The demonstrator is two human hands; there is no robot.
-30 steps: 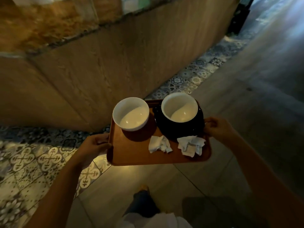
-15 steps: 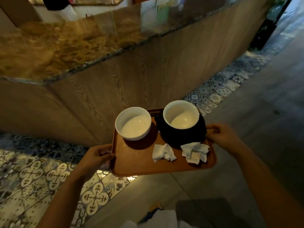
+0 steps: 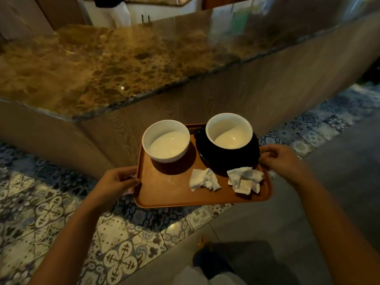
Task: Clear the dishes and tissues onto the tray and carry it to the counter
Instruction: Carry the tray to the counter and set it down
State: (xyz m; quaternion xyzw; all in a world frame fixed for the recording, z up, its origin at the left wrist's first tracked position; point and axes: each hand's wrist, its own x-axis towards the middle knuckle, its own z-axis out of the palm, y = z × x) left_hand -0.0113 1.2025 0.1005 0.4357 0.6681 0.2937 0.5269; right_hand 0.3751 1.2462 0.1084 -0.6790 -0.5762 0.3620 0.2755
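Observation:
I hold a brown tray (image 3: 170, 192) level in the air in front of the counter. My left hand (image 3: 117, 179) grips its left rim and my right hand (image 3: 281, 159) grips its right rim. On the tray stand a white bowl (image 3: 166, 140) at the back left and a black cup with a white inside (image 3: 229, 130) on a black saucer (image 3: 207, 159) at the back right. Two crumpled white tissues lie in front: one (image 3: 203, 179) mid-tray, the other (image 3: 244, 178) by the right rim.
A marbled brown counter top (image 3: 98, 64) on a wooden front (image 3: 236, 103) rises just beyond the tray. Patterned floor tiles (image 3: 51, 212) lie below on the left, and grey floor (image 3: 339, 171) on the right. A person in white (image 3: 119, 11) stands behind the counter.
I have come closer to the counter with the tray; the counter top now fills much more of the view. Both hands keep their grip and the dishes have not shifted.

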